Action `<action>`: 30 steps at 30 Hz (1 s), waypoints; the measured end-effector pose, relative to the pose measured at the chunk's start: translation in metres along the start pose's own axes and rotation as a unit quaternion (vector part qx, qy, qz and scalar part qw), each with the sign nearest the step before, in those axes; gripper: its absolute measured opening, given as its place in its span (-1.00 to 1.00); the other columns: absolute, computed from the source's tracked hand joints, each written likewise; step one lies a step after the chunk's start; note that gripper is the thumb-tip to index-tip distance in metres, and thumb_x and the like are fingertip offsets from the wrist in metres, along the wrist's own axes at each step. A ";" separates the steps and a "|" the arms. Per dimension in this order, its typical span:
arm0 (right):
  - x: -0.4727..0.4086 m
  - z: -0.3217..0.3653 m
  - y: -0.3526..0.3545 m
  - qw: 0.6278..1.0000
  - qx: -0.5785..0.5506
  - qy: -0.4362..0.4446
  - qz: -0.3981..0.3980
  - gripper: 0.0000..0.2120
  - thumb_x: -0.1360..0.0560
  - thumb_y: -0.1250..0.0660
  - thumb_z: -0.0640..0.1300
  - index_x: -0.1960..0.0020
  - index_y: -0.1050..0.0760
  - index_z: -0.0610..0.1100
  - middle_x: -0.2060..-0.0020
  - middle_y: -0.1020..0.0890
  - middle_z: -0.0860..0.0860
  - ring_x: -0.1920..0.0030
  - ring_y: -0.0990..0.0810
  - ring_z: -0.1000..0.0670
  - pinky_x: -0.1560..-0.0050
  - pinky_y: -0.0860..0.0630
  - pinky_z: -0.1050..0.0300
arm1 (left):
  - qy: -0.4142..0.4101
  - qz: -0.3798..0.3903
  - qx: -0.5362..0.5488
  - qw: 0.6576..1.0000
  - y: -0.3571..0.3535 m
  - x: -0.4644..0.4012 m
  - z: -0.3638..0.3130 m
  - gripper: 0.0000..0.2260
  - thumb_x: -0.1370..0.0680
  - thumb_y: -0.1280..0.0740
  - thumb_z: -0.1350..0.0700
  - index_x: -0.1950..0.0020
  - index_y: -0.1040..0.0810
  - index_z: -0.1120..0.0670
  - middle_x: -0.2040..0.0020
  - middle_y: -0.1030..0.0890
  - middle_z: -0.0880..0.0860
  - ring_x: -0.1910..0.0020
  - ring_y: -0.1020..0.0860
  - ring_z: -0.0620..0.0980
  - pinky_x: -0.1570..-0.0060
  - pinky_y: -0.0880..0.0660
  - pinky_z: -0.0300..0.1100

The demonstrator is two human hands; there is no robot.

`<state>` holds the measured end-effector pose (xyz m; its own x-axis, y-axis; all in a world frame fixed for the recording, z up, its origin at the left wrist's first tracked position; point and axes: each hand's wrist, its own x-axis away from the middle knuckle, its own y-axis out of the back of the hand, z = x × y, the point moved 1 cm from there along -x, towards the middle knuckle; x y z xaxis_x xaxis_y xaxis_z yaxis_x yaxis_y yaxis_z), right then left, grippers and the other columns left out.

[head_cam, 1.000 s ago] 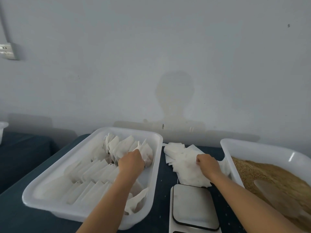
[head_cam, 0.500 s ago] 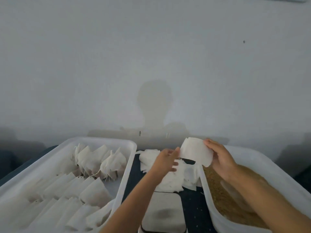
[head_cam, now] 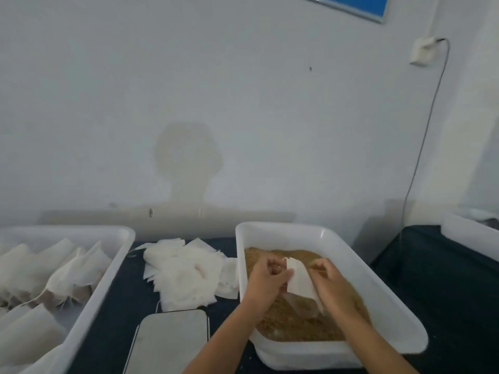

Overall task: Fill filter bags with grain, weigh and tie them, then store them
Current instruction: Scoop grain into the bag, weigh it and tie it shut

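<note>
Both hands hold one empty white filter bag (head_cam: 300, 282) over the brown grain (head_cam: 294, 322) in the white tub (head_cam: 378, 290) on the right. My left hand (head_cam: 266, 279) pinches the bag's left edge and my right hand (head_cam: 328, 279) pinches its right edge. A loose pile of empty filter bags (head_cam: 183, 273) lies on the dark table between the two tubs. In front of that pile sits the scale (head_cam: 170, 341) with a shiny plate. The left tub (head_cam: 108, 276) holds several filled, tied bags (head_cam: 67, 273).
The table has a dark cloth (head_cam: 437, 292). Another white container (head_cam: 469, 233) shows at the far right edge. A cable (head_cam: 424, 136) hangs down the wall from a socket at upper right.
My left hand left the storage tub, both hands took one empty bag from the pile and carried it right, over the grain tub. The view has swung to the right.
</note>
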<state>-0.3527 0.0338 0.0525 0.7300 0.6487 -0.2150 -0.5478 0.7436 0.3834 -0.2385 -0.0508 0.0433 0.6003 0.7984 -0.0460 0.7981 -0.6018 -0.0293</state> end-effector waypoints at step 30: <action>-0.001 -0.005 -0.005 0.973 -0.136 0.033 0.182 -0.89 -0.55 -0.23 -0.30 0.14 -0.46 -0.20 0.27 -0.58 -0.14 0.26 -0.62 -0.09 0.07 -0.57 -0.17 | -0.051 0.063 0.042 0.996 -0.010 0.003 0.002 -0.86 -0.57 -0.30 0.17 0.17 -0.47 0.18 0.26 -0.59 0.08 0.32 -0.59 -0.08 0.24 -0.56 -0.27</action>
<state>-0.3524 0.0303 0.0465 0.4437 0.8799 -0.1698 -0.8603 0.4713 0.1941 -0.2450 -0.0426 0.0414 0.6834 0.7131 -0.1564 0.7073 -0.6998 -0.1002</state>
